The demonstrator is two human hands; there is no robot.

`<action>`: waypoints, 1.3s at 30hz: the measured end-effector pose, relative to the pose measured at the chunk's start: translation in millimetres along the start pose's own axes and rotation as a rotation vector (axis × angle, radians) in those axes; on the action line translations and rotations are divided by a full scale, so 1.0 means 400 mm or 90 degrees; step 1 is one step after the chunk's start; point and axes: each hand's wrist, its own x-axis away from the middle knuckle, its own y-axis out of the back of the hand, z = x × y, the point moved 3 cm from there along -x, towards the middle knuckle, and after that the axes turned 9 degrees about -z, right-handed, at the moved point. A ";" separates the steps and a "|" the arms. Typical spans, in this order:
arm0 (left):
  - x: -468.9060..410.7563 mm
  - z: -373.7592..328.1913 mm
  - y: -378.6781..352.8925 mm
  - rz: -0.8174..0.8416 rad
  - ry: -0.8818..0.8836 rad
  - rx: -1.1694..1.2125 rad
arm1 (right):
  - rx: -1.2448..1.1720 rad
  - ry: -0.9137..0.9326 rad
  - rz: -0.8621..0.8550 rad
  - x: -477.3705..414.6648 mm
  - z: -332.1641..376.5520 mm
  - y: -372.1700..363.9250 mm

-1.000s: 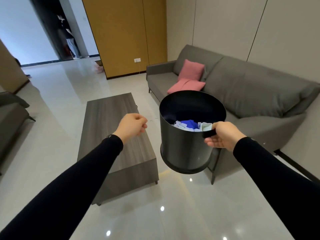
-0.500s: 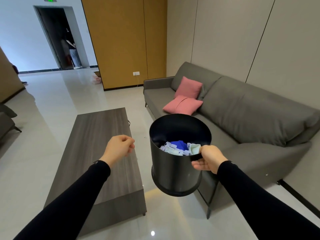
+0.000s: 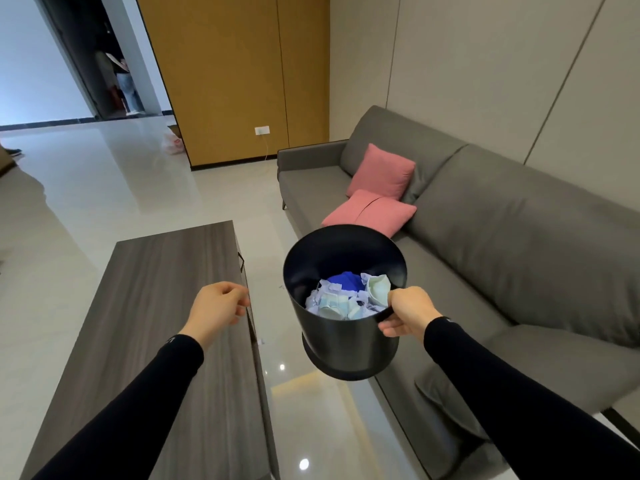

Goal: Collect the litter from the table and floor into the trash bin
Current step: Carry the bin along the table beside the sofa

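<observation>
Head view: right hand [image 3: 407,311], 3 o'clock, is gripping the trash bin [image 3: 346,341] by one rim edge, left hand [image 3: 218,310] curling empty; litter [image 3: 341,301] is risking spilling.

Dark wood-grain coffee table [image 3: 156,289]: near end cut off by bottom edge. Grey fabric sofa [image 3: 519,254]: right end cut off by right edge. Crumpled white and blue litter [image 3: 346,299]: lower layers hidden inside black cylindrical trash bin [image 3: 346,341].

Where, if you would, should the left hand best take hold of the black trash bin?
Probably the left rim of the trash bin, from the left, opposite the right hand gripping its near-right rim. It hangs in mid-air; the smooth round wall offers no handle, and the litter lies low inside.
</observation>
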 end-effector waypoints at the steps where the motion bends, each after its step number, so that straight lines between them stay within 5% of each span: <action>1: -0.034 -0.002 -0.023 -0.002 0.006 -0.009 | 0.010 -0.001 0.002 -0.048 0.014 -0.007; 22: -0.570 0.021 -0.394 -0.153 0.270 -0.014 | 0.176 -0.071 0.126 -0.960 0.223 -0.185; 39: -1.257 0.357 -0.550 -0.030 0.416 -0.066 | 0.223 -0.274 0.085 -1.438 0.218 -0.657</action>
